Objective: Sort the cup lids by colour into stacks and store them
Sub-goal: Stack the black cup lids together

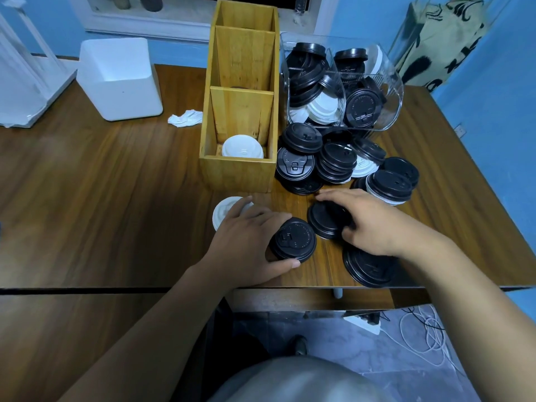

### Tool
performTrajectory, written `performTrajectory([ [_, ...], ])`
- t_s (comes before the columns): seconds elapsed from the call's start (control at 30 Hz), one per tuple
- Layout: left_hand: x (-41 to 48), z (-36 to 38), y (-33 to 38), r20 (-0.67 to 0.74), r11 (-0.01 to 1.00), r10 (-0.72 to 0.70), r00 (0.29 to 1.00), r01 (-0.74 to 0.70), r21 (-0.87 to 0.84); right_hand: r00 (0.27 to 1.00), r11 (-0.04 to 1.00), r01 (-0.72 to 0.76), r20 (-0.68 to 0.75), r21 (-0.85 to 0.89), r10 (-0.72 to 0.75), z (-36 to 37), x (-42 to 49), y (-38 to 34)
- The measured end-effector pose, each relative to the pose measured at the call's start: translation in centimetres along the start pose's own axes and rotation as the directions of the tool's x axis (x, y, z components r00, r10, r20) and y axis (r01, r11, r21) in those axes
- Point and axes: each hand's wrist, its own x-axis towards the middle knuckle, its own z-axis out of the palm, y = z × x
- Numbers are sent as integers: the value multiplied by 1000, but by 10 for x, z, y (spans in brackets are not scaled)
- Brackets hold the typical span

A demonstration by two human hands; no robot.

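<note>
My left hand (246, 242) grips a small stack of black lids (293, 240) near the table's front edge, thumb below it and fingers above. A white lid (222, 213) lies just behind that hand, partly hidden. My right hand (368, 221) rests on another black lid stack (324, 219), fingers curled over its right side. More black lids (368, 268) lie under my right wrist. A loose heap of black and white lids (336, 163) spills from a tipped clear container (388, 91). White lids (242, 147) sit in the front compartment of the wooden holder (237, 172).
A white box (121, 79) stands at the back left, and a crumpled tissue (185, 118) lies beside the holder. The wooden table (101, 198) ends just in front of my hands. Cables lie on the floor (429, 340) at the lower right.
</note>
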Motion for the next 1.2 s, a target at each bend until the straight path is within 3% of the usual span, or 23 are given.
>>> performTrajectory([
  [0.1, 0, 0, 0, -9, 1000, 5, 1000, -5, -2, 992, 994, 2, -124, 109, 12, -2, -4, 2],
  [0.2, 0, 1, 0, -4, 1000, 3, 1000, -3, -5, 972, 996, -89, -217, -13, 84, 9, 0, 0],
  [0.27, 0, 1, 0, 5, 1000, 2, 1000, -2, -8, 975, 991, -120, -197, -61, 106, 15, 2, -1],
  [0.5, 0, 1, -1, 0, 1000, 2, 1000, -2, -1, 987, 999, 22, -157, 34, -16, 12, -3, 0],
  [0.67, 0, 1, -1, -10, 1000, 7, 1000, -7, 3, 998, 999, -21, -63, -30, 19, 13, 1, 2],
  [0.9, -1, 2, -2, -1, 1000, 5, 1000, -5, 18, 984, 1000, 17, -175, -8, -18, -6, -6, -2],
  [1.0, 0, 5, -4, 6, 999, 3, 1000, -4, 34, 977, 995, 99, -184, -26, -103, -12, -8, -11],
  [1.2, 1, 9, -5, -58, 998, 13, 998, -9, 58, 950, 952, 307, -65, 15, -306, 8, -3, -37],
])
